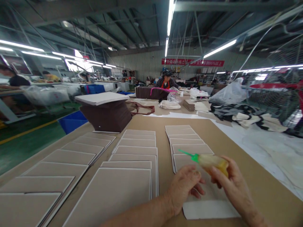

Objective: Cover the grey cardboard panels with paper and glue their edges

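My right hand [233, 176] is wrapped round a yellowish squeeze bottle [210, 162] with a green nozzle. The nozzle points left, above the right-hand row of overlapping beige panels [187, 146] with pale edges. My left hand [187, 186] hovers or rests over the near end of that row, its fingers apart and partly curled; contact with the panel cannot be made out. Under both hands lies a beige piece with a whitish strip [210, 209] along its near edge. To the left, a middle row of overlapping panels [125, 183] runs away from me.
Another row of panels [47, 176] lies far left. Behind it stands a tall dark brown stack [106, 116] topped with pale sheets, beside a blue bin [72, 121]. Black and cream fabric pieces [260, 118] lie at right. A person [167, 82] works across the table.
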A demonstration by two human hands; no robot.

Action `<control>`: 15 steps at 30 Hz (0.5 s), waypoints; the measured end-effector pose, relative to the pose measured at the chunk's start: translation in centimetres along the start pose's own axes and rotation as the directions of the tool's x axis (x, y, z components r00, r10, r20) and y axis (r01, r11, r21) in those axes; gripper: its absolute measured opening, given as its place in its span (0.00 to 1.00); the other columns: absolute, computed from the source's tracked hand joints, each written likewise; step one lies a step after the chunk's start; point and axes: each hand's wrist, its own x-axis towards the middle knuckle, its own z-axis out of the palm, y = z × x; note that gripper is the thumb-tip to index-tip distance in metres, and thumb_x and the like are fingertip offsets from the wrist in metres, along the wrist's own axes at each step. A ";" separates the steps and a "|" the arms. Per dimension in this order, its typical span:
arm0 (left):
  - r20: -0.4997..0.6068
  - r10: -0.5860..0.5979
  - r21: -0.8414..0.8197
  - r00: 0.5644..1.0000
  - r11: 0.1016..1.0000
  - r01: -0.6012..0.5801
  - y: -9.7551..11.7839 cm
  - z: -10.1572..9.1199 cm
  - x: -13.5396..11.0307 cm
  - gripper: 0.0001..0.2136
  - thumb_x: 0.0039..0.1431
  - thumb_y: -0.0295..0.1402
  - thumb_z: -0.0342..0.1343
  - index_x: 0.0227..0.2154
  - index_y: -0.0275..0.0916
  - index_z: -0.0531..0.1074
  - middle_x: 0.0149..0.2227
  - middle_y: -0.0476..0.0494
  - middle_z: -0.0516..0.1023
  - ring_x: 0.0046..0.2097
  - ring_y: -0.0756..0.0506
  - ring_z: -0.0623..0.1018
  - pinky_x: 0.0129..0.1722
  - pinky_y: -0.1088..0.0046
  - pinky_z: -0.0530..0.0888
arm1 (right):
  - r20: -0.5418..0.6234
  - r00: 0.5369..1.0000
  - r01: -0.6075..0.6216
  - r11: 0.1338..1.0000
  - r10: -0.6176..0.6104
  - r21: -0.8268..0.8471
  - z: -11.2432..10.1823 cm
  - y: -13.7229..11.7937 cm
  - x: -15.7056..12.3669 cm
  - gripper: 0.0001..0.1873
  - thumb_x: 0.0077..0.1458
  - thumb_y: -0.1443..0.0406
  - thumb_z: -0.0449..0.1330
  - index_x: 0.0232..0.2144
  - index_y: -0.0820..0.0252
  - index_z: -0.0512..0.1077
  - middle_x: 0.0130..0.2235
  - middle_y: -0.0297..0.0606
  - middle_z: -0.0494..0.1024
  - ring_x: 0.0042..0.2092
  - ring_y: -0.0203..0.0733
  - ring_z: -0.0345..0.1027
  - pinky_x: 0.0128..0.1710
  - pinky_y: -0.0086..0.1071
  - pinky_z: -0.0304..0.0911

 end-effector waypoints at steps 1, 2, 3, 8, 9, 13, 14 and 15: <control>-0.007 0.010 0.067 1.000 0.998 -0.010 0.0 0.0 -0.1 0.31 0.50 0.52 0.62 0.50 0.36 0.68 0.36 0.44 0.76 0.28 0.49 0.74 0.27 0.73 0.68 | -0.047 0.999 -0.008 1.000 0.009 0.019 -0.4 -0.1 0.3 0.28 0.50 0.47 0.66 0.49 0.47 0.64 0.28 0.33 0.75 0.23 0.44 0.66 0.18 0.35 0.62; -0.020 0.031 0.146 0.999 0.989 -0.028 0.0 -0.1 -0.2 0.28 0.51 0.48 0.62 0.50 0.35 0.68 0.36 0.44 0.75 0.29 0.48 0.74 0.28 0.71 0.69 | -0.097 0.995 -0.003 1.000 0.004 0.012 -0.9 -0.3 0.7 0.27 0.51 0.45 0.64 0.47 0.48 0.63 0.25 0.31 0.73 0.21 0.43 0.64 0.17 0.34 0.60; -0.033 0.063 0.235 0.997 0.970 -0.054 0.0 -0.1 -0.3 0.24 0.52 0.43 0.61 0.48 0.35 0.70 0.35 0.44 0.74 0.31 0.47 0.73 0.31 0.69 0.69 | -0.140 0.990 0.001 1.000 -0.003 -0.016 -1.4 -0.4 1.0 0.27 0.51 0.44 0.63 0.46 0.49 0.63 0.23 0.29 0.71 0.20 0.43 0.63 0.16 0.33 0.59; 0.117 0.237 0.598 0.964 0.759 -0.259 0.5 -0.3 -1.3 0.09 0.51 0.25 0.59 0.37 0.37 0.77 0.42 0.40 0.74 0.49 0.38 0.69 0.57 0.56 0.60 | -0.255 0.965 -0.037 0.939 -0.054 -0.341 -4.1 -0.6 1.8 0.33 0.42 0.38 0.64 0.44 0.49 0.68 0.27 0.34 0.75 0.24 0.50 0.68 0.23 0.42 0.65; 0.194 0.245 0.652 0.950 0.691 -0.311 0.6 -0.3 -1.6 0.10 0.52 0.25 0.59 0.38 0.37 0.77 0.44 0.40 0.74 0.52 0.38 0.68 0.60 0.56 0.58 | -0.258 0.962 -0.026 0.906 -0.093 -0.423 -4.6 -0.6 1.8 0.33 0.42 0.36 0.63 0.43 0.48 0.69 0.28 0.35 0.75 0.25 0.51 0.69 0.25 0.45 0.66; 0.422 0.192 0.859 0.886 0.226 -0.459 0.4 0.0 -2.5 0.15 0.60 0.34 0.60 0.49 0.37 0.71 0.55 0.37 0.70 0.59 0.36 0.63 0.62 0.55 0.58 | -0.240 0.944 0.015 0.754 -0.228 -0.657 -6.6 -0.6 1.9 0.32 0.45 0.33 0.58 0.41 0.48 0.71 0.29 0.36 0.76 0.29 0.54 0.70 0.29 0.46 0.64; 0.432 0.173 0.881 0.885 0.128 -0.455 0.4 0.0 -2.6 0.16 0.61 0.37 0.60 0.50 0.37 0.70 0.56 0.38 0.70 0.60 0.36 0.63 0.62 0.54 0.59 | -0.240 0.941 0.011 0.734 -0.237 -0.679 -7.1 -0.6 1.9 0.33 0.46 0.33 0.57 0.41 0.48 0.71 0.29 0.37 0.76 0.29 0.54 0.70 0.30 0.46 0.64; 0.423 0.158 0.897 0.892 0.071 -0.437 0.3 0.1 -2.7 0.17 0.61 0.38 0.60 0.51 0.37 0.69 0.56 0.38 0.69 0.60 0.36 0.63 0.61 0.53 0.60 | -0.242 0.942 0.000 0.723 -0.231 -0.690 -7.5 -0.5 2.0 0.33 0.46 0.33 0.57 0.40 0.48 0.71 0.29 0.36 0.76 0.29 0.54 0.70 0.30 0.45 0.64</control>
